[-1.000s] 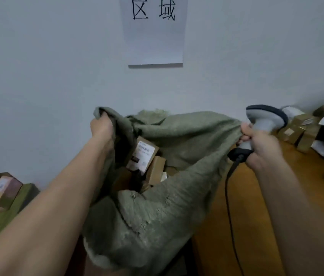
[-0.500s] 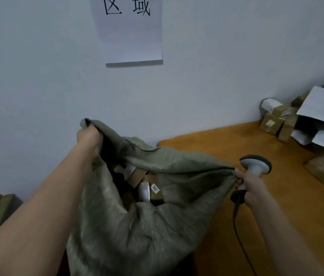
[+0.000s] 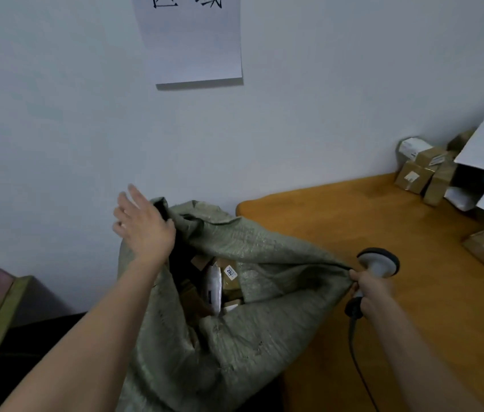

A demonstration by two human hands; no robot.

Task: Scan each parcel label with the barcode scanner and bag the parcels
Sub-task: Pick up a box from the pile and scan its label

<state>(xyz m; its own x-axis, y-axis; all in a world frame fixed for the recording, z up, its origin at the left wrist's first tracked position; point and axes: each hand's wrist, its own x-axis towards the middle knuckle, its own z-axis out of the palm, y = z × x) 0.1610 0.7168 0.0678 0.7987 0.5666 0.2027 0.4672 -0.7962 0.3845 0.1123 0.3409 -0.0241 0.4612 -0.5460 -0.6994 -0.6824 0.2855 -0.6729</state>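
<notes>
The right hand point(image 3: 367, 292), at the right of the frame, is closed around the handle of the barcode scanner point(image 3: 375, 267) and pinches the right edge of the sack point(image 3: 264, 292) against it; the scanner's round head points up above the fist and its cable point(image 3: 356, 352) trails down toward the bottom edge. The left hand point(image 3: 142, 230), left of center, has its fingers spread open, with only the thumb side touching the sack's upper left rim. The grey-green woven sack stands open in the lower middle, beside the orange-brown table point(image 3: 413, 292). Inside its mouth lie several parcels point(image 3: 220, 285), brown boxes and a white packet, 1 with a label reading 202. More cardboard boxes point(image 3: 422, 173) sit stacked at the table's far right corner against the wall.
</notes>
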